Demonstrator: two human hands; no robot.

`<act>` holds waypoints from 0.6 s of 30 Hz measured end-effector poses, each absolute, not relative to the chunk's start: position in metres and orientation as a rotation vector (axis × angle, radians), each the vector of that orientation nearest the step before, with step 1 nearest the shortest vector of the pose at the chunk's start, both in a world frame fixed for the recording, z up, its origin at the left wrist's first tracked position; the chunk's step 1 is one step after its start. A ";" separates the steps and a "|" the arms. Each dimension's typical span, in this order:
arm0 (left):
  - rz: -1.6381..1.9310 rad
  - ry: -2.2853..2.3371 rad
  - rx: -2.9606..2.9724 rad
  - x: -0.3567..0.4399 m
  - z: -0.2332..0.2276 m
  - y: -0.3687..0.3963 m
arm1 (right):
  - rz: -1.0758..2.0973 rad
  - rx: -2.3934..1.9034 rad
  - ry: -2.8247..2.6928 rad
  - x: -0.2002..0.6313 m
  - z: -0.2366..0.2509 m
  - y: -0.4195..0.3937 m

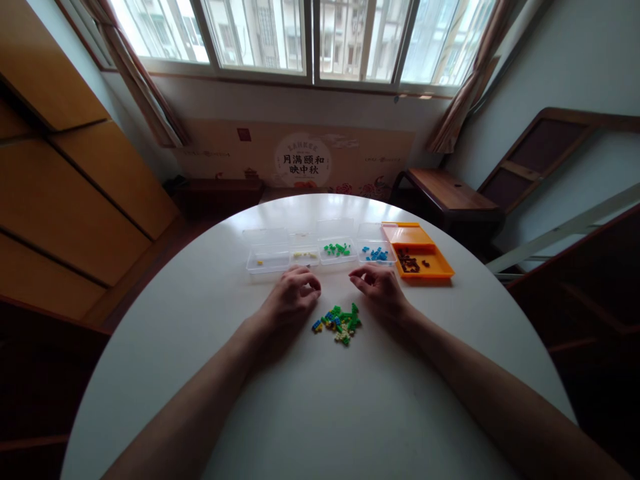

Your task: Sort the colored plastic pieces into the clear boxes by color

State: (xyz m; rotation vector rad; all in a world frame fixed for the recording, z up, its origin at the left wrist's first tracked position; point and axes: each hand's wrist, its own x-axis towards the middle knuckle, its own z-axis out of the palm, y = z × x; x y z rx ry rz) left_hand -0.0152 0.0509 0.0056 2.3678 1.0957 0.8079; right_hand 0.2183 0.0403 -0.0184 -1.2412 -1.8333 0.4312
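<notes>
White table (320,413), hands (293,300) flanking bricks (340,322)

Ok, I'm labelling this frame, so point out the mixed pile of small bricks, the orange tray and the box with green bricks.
mixed pile of small bricks (340,322), head view, middle of the heap.
orange tray (436,272), head view, bare floor near its front edge.
box with green bricks (338,259), head view, clear front wall.

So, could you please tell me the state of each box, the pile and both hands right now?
Clear boxes: four, open, a few small pieces inside.
Orange box: open, dark pieces inside.
Mixed pile: loose on the table, between the hands.
Left hand: curled, resting on table, grip unclear.
Right hand: curled, resting on table, grip unclear.
</notes>
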 end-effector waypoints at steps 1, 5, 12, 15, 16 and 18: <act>0.771 1.069 2.355 -0.015 0.007 0.050 | 0.425 -1.240 -1.836 0.218 -0.018 0.040; 0.544 0.922 2.351 -0.016 0.014 0.047 | 0.424 -1.248 -1.833 0.218 -0.017 0.038; 0.429 0.859 2.345 -0.017 0.018 0.041 | 0.444 -1.256 -1.828 0.218 -0.018 0.039; 0.440 0.868 2.353 -0.016 0.016 0.042 | 0.438 -1.251 -1.834 0.218 -0.018 0.040; 0.430 0.873 2.359 -0.016 0.016 0.043 | 0.434 -1.250 -1.835 0.218 -0.018 0.040; 0.415 0.879 2.381 -0.015 0.017 0.044 | 0.425 -1.251 -1.838 0.218 -0.018 0.040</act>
